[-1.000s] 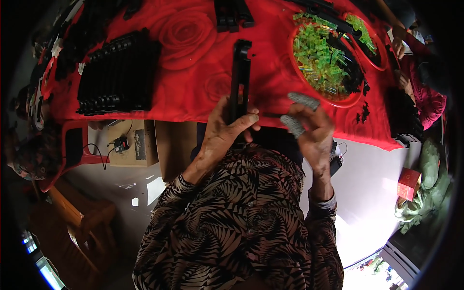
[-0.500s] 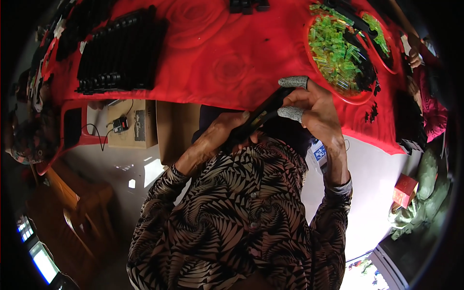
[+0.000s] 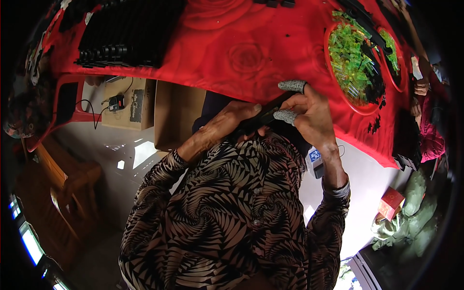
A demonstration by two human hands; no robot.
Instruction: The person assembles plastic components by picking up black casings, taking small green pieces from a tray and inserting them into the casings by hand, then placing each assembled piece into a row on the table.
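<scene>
My left hand (image 3: 231, 119) is closed around the near end of a long, slim black bar-shaped part (image 3: 265, 116), its thumb lying along the top. The bar slants up and to the right, just in front of my patterned shirt. At the far end, my right hand (image 3: 313, 115) grips the bar with its fingers curled. Grey speckled covers sit on the right forefinger and thumb. Whatever is between these two fingertips is too dark to make out. Both hands hover at the near edge of a red cloth-covered table (image 3: 227, 58).
Rows of similar black parts (image 3: 125, 38) lie at the table's left. To the right stand a red basin (image 3: 355, 107) of small green-yellow translucent pieces and a second basin (image 3: 402, 79). An open cardboard box (image 3: 179, 111) and a red chair (image 3: 77, 113) are left below. Another person's hand (image 3: 421, 87) shows far right.
The view has shifted, so the table and basins sit farther right. My left hand has moved up along the bar, closer to my right hand. The right hand keeps nearly the same pose.
</scene>
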